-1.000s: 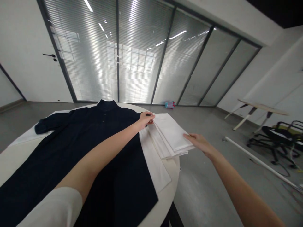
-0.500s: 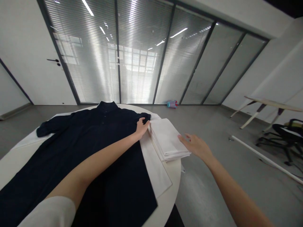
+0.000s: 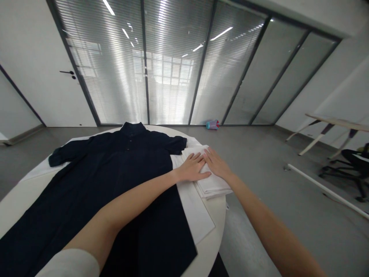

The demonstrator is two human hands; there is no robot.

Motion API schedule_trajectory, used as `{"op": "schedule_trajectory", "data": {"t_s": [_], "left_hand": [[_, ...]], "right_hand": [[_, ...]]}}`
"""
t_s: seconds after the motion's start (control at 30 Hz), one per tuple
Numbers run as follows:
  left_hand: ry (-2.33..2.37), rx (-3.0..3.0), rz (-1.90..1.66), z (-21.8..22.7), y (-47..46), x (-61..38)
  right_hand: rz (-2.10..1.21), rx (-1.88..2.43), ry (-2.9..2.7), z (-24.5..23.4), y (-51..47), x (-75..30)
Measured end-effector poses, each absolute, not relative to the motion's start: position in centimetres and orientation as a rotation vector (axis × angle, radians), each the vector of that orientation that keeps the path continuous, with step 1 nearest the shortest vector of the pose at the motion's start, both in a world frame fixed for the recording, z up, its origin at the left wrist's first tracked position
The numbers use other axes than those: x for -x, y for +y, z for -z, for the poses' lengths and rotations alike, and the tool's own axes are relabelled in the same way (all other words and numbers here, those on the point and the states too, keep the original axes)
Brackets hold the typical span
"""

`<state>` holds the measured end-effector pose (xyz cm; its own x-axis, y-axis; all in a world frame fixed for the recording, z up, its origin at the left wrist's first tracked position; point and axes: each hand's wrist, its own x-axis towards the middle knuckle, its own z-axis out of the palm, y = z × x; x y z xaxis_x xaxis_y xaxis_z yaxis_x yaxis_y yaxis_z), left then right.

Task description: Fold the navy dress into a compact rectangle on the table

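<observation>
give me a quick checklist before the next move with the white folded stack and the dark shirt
1. Left hand on the folded white stack: ok, laid palm down on top.
2. Right hand on the stack: ok, laid on it right beside the left, fingertips close together.
3. Stack fully on the table: not ok, its right corner seems to reach past the edge.
4. Dark shirt spread out, sleeves apart: ok, collar at the far side.
5. Whole shirt on the table: cannot tell, its lower part runs out of the picture.
6. Top of the stack smooth: cannot tell, the hands cover much of it.
</observation>
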<state>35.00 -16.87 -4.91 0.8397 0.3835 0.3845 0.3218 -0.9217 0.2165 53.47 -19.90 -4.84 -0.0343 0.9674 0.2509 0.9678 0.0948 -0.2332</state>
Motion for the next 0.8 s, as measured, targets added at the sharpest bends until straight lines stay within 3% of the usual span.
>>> {"op": "schedule_trajectory", "data": {"t_s": [0.37,0.57,0.8], "left_hand": [[0.574,-2.878,-0.577,5.7,-16.7,-34.2],[0.42,-2.905,-0.468,5.2,-14.4,-26.9],[1.373,-2.758,-0.196,5.3,-9.1,-7.9]], "right_hand": [[0.094,2.078,-2.033,5.7,-19.8,-53.1],[0.016,2.179,-2.059,4.3,-19.8,-52.8],[0.189,2.404,-2.138,-1.6,-18.5,-48.5]]}}
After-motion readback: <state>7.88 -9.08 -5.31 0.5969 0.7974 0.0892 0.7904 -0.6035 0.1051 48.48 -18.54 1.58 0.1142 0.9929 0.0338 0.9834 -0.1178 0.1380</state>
